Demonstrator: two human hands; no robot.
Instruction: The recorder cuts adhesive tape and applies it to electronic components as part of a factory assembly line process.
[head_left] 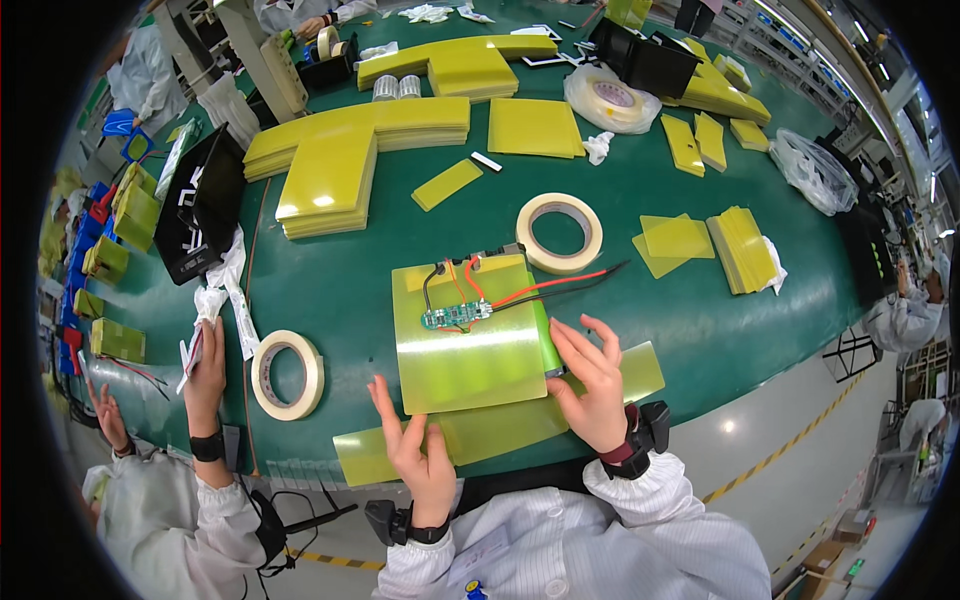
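Observation:
In front of me lies a green battery pack (552, 350), mostly covered by a translucent yellow-green insulating sheet (470, 370). On top sits a small green circuit board (458, 315) with red and black wires running right. My left hand (424, 470) is open, fingers spread, its fingertips at the sheet's lower left edge. My right hand (592, 390) has its fingers stretched along the pack's right side and its thumb near the lower right corner, apart from the fingers. Beneath the pack, a long yellow-green strip (500, 430) lies along the table's near edge.
A tape roll (560, 233) lies beyond the pack, another (288, 376) to its left. Stacks of yellow sheets (330, 180) stand farther back, with more (740, 250) at right. A black bin (200, 205) stands left. A co-worker's hand (205, 370) holds white material nearby.

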